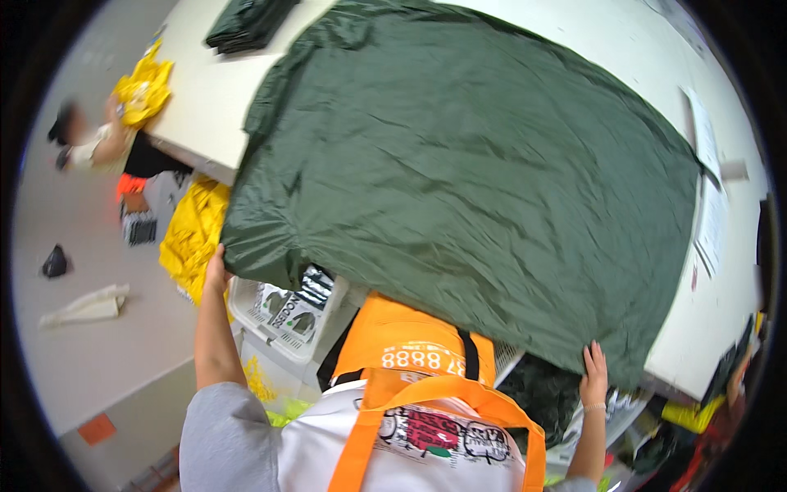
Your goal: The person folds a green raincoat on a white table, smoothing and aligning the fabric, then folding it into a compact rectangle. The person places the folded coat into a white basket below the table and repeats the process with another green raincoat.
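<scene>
A large dark green sheet of thin, wrinkled fabric (475, 180) lies spread over the white table (197, 107), its near edge hanging over the front. At the sheet's near left corner, my left hand (217, 269) is closed on the edge, and folds run out from that grip. My right hand (595, 373) rests at the near right edge, fingers stretched out over the fabric. Its underside is hidden.
Under the table's edge stands a white basket (283, 340) with printed packets. Yellow fabric (197, 234) hangs beside the left corner. A folded dark green bundle (248, 25) lies at the far left. Papers (711, 225) lie at right. Another person handles a yellow bundle (145, 92).
</scene>
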Action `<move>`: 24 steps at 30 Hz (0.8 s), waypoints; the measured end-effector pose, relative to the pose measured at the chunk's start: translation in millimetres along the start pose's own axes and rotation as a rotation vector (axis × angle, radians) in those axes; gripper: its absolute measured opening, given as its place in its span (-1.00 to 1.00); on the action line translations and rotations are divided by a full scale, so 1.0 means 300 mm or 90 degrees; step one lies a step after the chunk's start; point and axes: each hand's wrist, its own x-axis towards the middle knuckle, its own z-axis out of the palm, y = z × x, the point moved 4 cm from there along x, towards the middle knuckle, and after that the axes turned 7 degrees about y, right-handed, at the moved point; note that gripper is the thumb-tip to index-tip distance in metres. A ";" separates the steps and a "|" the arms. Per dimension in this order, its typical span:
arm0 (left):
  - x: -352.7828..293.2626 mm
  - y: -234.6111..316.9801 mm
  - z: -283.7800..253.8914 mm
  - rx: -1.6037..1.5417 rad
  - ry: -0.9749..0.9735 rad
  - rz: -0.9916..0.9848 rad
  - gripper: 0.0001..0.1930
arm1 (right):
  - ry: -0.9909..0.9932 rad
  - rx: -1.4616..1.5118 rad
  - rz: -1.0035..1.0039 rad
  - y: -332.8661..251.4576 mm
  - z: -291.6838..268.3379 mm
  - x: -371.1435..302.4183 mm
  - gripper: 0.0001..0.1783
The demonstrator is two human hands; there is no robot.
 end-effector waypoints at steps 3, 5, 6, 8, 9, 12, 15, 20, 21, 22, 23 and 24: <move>-0.094 0.168 -0.015 -0.190 -0.161 0.014 -0.57 | -0.094 0.245 0.170 0.130 -0.080 -0.006 -0.54; -0.173 0.342 0.060 -0.199 -0.278 0.044 -0.55 | -0.132 0.156 0.314 0.257 -0.208 0.081 -0.65; -0.196 0.444 0.129 -0.211 -0.322 0.065 -0.54 | 0.059 0.097 0.231 0.360 -0.250 0.123 -0.71; -0.231 0.669 0.314 -0.272 -0.341 0.140 -0.56 | -0.031 0.001 0.256 0.475 -0.391 0.346 -0.73; -0.227 0.777 0.399 -0.257 -0.413 0.180 -0.57 | 0.016 -0.117 0.217 0.567 -0.436 0.440 -0.73; -0.238 1.042 0.609 -0.276 -0.446 0.257 -0.46 | 0.125 -0.230 0.246 0.598 -0.520 0.750 -0.71; -0.161 1.085 0.662 -0.076 -0.250 0.459 -0.38 | 0.346 -0.268 0.163 0.332 -0.505 0.896 -0.64; 0.087 0.713 0.692 0.238 -0.008 0.736 -0.49 | 0.220 -0.069 -0.031 -0.195 -0.207 0.952 -0.50; 0.113 0.678 0.689 0.181 0.010 0.695 -0.49 | 0.175 -0.103 -0.001 -0.240 -0.132 0.931 -0.45; 0.136 0.657 0.684 0.125 0.027 0.653 -0.49 | 0.149 -0.076 0.029 -0.218 -0.044 0.905 -0.39; 0.158 0.645 0.693 0.178 0.053 0.662 -0.52 | 0.138 -0.104 0.071 -0.237 -0.009 0.897 -0.37; 0.171 0.628 0.695 0.232 0.078 0.671 -0.55 | 0.127 -0.133 0.114 -0.258 0.016 0.885 -0.35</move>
